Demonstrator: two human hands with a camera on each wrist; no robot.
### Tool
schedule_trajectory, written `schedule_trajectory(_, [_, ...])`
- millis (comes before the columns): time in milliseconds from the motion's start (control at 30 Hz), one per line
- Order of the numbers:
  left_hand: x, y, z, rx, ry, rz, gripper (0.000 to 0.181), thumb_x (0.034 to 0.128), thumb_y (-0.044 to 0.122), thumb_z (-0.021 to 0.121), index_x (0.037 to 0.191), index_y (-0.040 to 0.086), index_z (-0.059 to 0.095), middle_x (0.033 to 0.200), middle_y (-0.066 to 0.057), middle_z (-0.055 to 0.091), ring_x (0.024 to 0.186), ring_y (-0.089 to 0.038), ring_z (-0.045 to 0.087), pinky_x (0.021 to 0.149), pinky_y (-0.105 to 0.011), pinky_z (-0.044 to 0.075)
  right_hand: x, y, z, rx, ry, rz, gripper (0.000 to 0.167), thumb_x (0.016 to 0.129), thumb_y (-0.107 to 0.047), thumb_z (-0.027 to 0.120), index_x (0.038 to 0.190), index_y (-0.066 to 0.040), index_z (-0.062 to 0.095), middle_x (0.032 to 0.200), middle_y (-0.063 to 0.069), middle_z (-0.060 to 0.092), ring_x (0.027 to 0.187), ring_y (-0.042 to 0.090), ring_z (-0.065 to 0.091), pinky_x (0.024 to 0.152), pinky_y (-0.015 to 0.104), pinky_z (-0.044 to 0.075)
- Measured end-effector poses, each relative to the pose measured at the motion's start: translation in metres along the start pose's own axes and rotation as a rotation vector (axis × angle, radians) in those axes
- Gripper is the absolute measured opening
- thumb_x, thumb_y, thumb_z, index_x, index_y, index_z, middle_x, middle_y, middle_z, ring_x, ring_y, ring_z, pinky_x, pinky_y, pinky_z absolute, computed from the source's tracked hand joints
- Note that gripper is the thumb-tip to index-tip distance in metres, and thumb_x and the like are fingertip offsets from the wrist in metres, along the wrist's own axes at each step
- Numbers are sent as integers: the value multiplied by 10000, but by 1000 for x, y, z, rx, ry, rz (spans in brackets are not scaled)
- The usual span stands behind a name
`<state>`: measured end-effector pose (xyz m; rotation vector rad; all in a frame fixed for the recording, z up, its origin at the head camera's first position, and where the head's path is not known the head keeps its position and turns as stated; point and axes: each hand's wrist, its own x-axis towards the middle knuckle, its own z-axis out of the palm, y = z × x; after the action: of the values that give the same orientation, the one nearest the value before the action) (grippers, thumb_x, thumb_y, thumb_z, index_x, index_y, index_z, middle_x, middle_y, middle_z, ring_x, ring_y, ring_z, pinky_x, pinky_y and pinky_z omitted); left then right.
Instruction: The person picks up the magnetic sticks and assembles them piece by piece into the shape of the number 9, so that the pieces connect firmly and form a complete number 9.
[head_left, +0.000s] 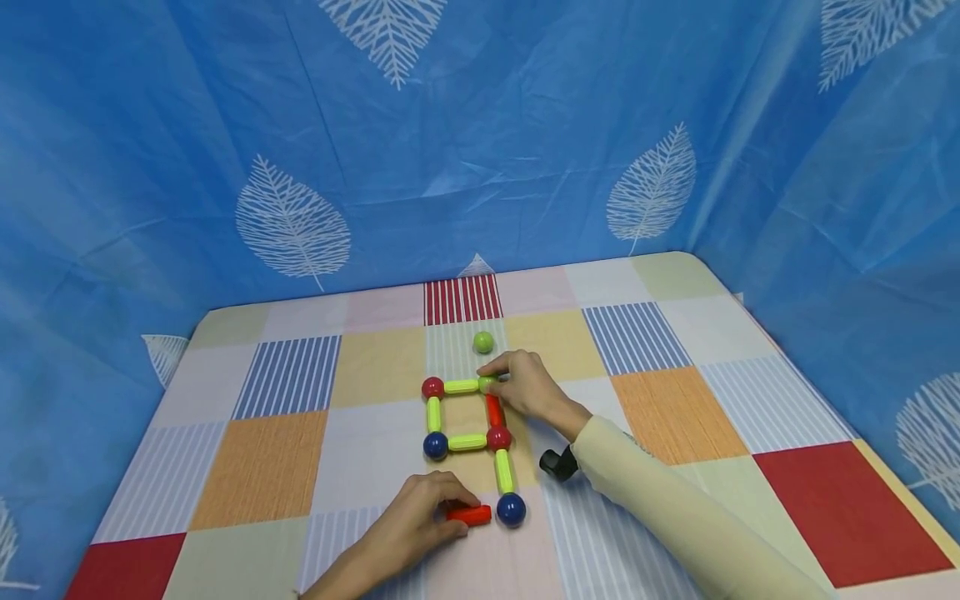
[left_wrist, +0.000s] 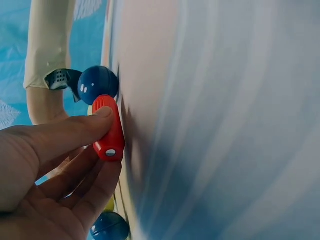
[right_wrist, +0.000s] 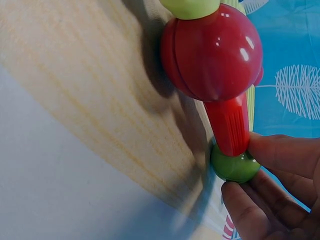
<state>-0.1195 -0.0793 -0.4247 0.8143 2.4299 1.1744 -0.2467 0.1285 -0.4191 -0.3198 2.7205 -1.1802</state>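
My left hand [head_left: 416, 515] pinches a red rod [head_left: 472, 515] between thumb and fingers, low over the table. One end of that rod is right beside a blue ball [head_left: 512, 509]; whether they touch I cannot tell. With thumb and fingertips my right hand [head_left: 528, 387] grips a green ball [right_wrist: 235, 165], the far right corner of a square of rods and balls. A second red rod [right_wrist: 229, 127] runs from it to a red ball [right_wrist: 212, 52]. Yellow-green rods [head_left: 468, 442] join the other corners: a red ball [head_left: 432, 387] and a blue ball [head_left: 435, 446].
Beyond the square lies a loose green ball [head_left: 483, 342]. From the near red corner a yellow-green rod [head_left: 504, 472] leads to the nearest blue ball. A black device [head_left: 558, 464] shows at the right wrist. A patchwork cloth [head_left: 277, 467] covers the table, with blue curtains [head_left: 480, 142] around it.
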Motion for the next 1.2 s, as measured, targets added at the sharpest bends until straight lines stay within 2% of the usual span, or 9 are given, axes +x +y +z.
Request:
schedule_trajectory(167, [2,3,2,-27,-20,-40,241,796,26,784,1022,106,764,930,98,673,854,-11,579,760,-234,517,1,-1,-1,-7,3,-16,212,880,-58,724,1087,-84,764,1110,41,718,1116,225,613,946,380,503])
schedule_trajectory(333, [3,5,3,-30,-30,-55,239,809,47,781,1037,117,766,930,114,663,836,-6,566,744,-230,511,1,-1,-1,-15,-1,-14,210,884,-64,721,1087,-91,765,1110,35,717,1118,225,610,949,385,499])
schedule_trajectory(667, [4,8,2,22,-54,-56,248,833,64,760,1078,103,760,966,105,663,899,-14,579,792,-239,517,2,-1,-1,-19,-3,-4,216,886,-59,716,1094,-95,763,1120,32,716,1135,228,602,965,394,489])
schedule_trajectory(1033, [3,9,4,81,-37,-46,247,847,58,750,1091,91,754,980,107,651,929,-30,584,816,-254,519,1,-1,-1,-7,-4,20,217,889,-58,714,1097,-96,762,1127,31,713,1147,225,597,960,385,494])
schedule_trajectory(1200, [2,9,5,70,-42,-57,253,840,56,755,1092,86,753,972,108,646,911,-20,576,796,-240,517,0,1,0,-7,-2,4,214,882,-54,720,1090,-84,762,1117,37,717,1147,232,600,958,396,495])
